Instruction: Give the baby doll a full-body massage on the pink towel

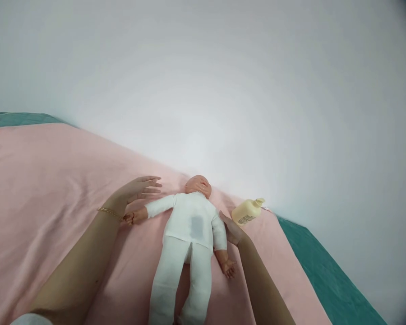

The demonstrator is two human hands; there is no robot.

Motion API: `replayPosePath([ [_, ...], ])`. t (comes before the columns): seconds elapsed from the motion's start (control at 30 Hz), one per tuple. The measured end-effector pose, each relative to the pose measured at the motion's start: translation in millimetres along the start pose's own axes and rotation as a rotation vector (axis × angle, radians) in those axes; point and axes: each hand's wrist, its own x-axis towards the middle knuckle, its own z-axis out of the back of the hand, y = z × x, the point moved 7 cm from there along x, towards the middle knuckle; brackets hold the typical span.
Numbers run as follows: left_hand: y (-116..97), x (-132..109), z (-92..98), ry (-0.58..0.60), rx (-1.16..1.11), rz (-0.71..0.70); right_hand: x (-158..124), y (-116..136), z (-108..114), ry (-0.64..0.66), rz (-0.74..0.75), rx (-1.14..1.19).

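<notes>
A baby doll in a white long-sleeved top and trousers lies on its back on a pink sheet, its bare head at the far end. A grey rectangular patch marks its chest. My left hand is open, fingers spread, over the sheet just beyond the doll's hand on the left. At the right side, my right hand rests against the doll's sleeved upper arm. One straight digit shows there; the other fingers are hidden behind the sleeve, so its grip is unclear. Close to that hand, a pale yellow pump bottle stands tilted.
A plain white wall rises right behind the doll's head and the bottle. Green fabric shows beyond the pink sheet at the right, and more at the far left. The sheet has creases on the left. A gold bracelet circles my left wrist.
</notes>
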Motion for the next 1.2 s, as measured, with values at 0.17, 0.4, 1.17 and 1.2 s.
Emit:
replayPosePath([
  [0.17, -17, -2, -6.4, 0.046, 0.034, -0.042, -32, -36, 14, 0.174, -0.165, 0.191],
  [0.4, -18, 3, -96.8, 0.178, 0.402, -0.356, -11, -24, 19, -0.166, 0.005, -0.107],
  [1.17, -14, -5, -110.8, 0.292, 0.745, -0.394, -27, 6, 20, 0.113, -0.002, -0.582],
  [1.2, -14, -5, -103.7, 0.331, 0.701, -0.383, -32, 4, 22, 0.107, -0.028, -0.630],
])
